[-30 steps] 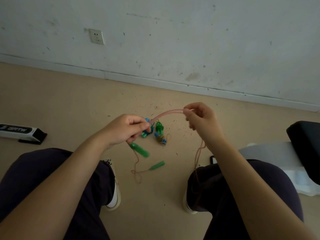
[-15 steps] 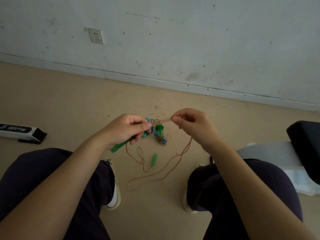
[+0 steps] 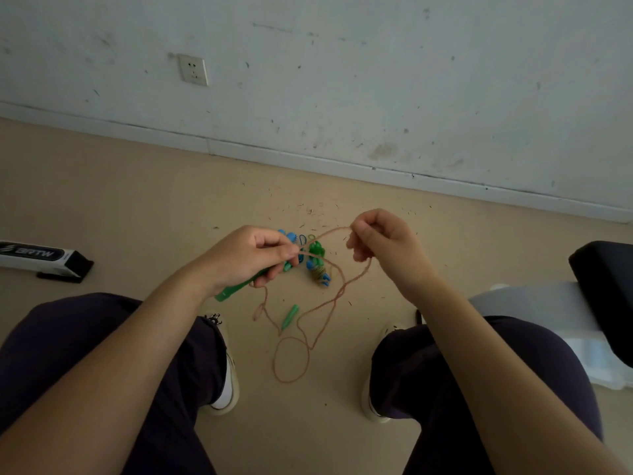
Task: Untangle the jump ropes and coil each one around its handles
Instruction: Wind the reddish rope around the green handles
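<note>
1. The left grip (image 3: 253, 258) is curled round a green handle (image 3: 236, 287), whose butt pokes out at 7 o'clock below the palm, and its thumb and forefinger pinch the rope (image 3: 329, 303) where it leaves the handle. It sits where it did half a second ago.
2. The right grip (image 3: 380, 241) is closed, thumb against forefinger, pinching the same rope. It has moved away from the left grip toward 2 o'clock, so the two are now apart, where before they were almost touching.
3. Between the grips the rope now arches up in a short span; earlier only a stub showed there.
4. From the right grip the rope drops toward 7 o'clock and ends in a round loop on the floor (image 3: 137, 207) between the shoes. That loop lies nearer the person than before and is more closed.
5. The second handle (image 3: 289, 317) lies on the floor at 5 o'clock from the left grip, about where it was, with rope running past it.
6. A finished bundle (image 3: 317, 265) of green and blue handles lies on the floor between the grips, unmoved.
7. A black and white box (image 3: 41, 257) lies at 9 o'clock, as before.
</note>
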Action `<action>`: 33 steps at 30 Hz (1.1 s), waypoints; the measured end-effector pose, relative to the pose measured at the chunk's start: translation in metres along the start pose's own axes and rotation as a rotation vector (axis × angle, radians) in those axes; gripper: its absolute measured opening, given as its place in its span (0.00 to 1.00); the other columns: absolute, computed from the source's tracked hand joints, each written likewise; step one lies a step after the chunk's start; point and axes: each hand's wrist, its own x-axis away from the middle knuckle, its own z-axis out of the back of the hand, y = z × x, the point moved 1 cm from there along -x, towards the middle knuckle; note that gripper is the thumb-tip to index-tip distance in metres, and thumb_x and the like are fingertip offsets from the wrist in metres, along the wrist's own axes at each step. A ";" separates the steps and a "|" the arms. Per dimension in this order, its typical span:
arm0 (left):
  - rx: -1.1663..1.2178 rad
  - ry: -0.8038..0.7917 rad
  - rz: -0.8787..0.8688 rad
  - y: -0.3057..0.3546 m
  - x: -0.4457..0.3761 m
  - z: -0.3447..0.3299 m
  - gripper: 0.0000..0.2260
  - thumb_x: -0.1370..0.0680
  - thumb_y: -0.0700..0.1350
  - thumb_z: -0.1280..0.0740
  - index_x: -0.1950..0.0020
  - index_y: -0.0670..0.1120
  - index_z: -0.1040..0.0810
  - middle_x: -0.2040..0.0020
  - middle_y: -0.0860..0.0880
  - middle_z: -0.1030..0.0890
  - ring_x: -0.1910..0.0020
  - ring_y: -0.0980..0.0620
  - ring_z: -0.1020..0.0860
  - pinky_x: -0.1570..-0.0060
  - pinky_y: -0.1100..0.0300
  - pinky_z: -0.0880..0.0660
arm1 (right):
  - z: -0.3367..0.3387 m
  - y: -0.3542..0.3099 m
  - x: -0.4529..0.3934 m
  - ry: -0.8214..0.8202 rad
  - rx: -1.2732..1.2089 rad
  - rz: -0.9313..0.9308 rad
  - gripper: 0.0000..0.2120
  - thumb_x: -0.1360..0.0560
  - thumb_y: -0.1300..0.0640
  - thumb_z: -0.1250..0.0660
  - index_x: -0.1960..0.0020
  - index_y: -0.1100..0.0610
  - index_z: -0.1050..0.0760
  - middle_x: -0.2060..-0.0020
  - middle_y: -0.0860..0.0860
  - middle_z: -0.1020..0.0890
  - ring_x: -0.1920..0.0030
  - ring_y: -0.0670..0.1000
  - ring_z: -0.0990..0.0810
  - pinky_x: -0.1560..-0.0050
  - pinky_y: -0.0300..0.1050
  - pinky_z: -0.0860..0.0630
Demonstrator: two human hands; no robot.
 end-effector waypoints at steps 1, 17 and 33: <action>-0.006 -0.009 -0.002 0.001 0.001 -0.002 0.11 0.19 0.46 0.34 0.54 0.40 0.18 0.71 0.47 0.25 0.75 0.53 0.30 0.70 0.60 0.30 | -0.004 -0.001 0.002 -0.072 0.002 0.003 0.04 0.21 0.57 0.34 0.50 0.58 0.23 0.64 0.53 0.18 0.66 0.49 0.23 0.63 0.42 0.24; 0.000 -0.019 -0.054 0.008 0.003 -0.013 0.10 0.19 0.44 0.34 0.54 0.40 0.17 0.70 0.45 0.26 0.75 0.53 0.29 0.71 0.63 0.29 | -0.017 0.001 0.004 -0.226 -0.012 0.009 0.05 0.28 0.59 0.26 0.54 0.59 0.20 0.68 0.49 0.21 0.69 0.44 0.27 0.70 0.34 0.31; 0.059 0.033 -0.064 0.016 0.000 -0.017 0.09 0.19 0.45 0.34 0.53 0.42 0.16 0.71 0.47 0.25 0.74 0.53 0.29 0.68 0.62 0.28 | -0.014 -0.002 0.004 -0.193 -0.091 0.080 0.02 0.26 0.65 0.29 0.56 0.59 0.20 0.72 0.46 0.22 0.75 0.40 0.30 0.73 0.31 0.34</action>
